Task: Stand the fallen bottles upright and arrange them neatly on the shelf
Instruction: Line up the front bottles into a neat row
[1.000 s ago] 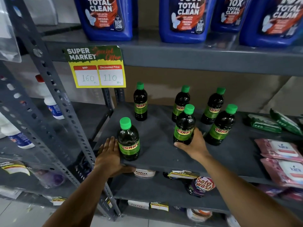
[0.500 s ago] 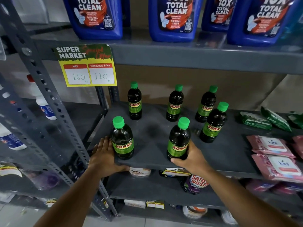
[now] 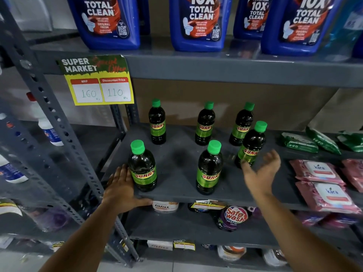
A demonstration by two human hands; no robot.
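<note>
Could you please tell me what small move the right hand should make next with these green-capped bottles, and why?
Probably close the open right hand on the dark green-capped bottle at far right and draw it forward. It stands upright but between the back three and the front two, the front-left bottle and front-middle bottle. The left hand rests flat beside the front-left one.

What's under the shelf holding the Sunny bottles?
Beneath the shelf sit a Fitfizz tub, a Safewash pouch and a price tag. The shelf board covers whatever is further back.
</note>
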